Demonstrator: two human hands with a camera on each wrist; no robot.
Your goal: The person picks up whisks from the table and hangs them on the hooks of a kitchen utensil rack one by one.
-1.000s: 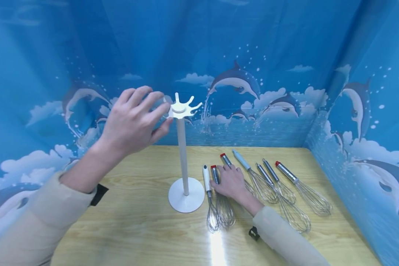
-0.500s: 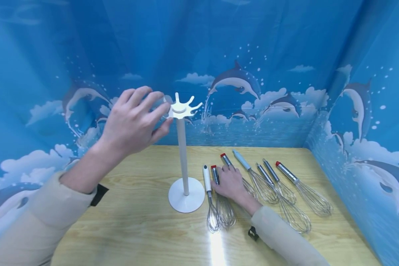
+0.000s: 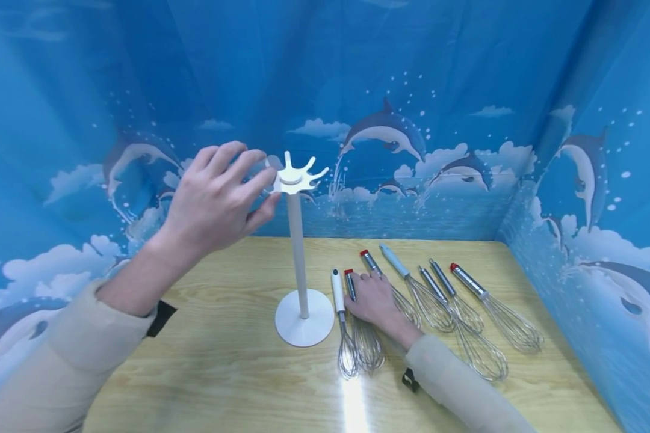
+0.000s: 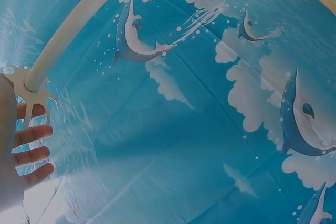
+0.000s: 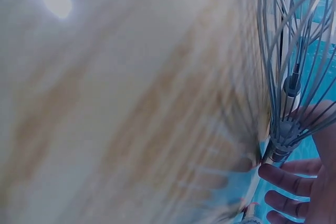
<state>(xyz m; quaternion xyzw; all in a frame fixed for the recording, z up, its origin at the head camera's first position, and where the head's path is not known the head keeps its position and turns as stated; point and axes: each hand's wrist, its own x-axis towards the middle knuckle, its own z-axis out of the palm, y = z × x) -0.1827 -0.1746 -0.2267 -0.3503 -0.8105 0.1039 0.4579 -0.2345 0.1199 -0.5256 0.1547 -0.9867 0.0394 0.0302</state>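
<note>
One red-capped whisk [image 3: 368, 347], handle toward eleven o'clock, wires toward five, lies on the bench [image 3: 216, 367], pinched by the nearer right hand [image 3: 375, 298]; at ten, the left hand [image 3: 216, 195] touches the stand [image 3: 297, 258], grip impossible to tell.

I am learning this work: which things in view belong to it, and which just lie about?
Apparently in use:
left hand
white stand
right hand
leftmost red-capped whisk

Apparently lying about:
white-handled whisk
light blue whisk
two other red-capped whisks
two plain metal whisks
</note>
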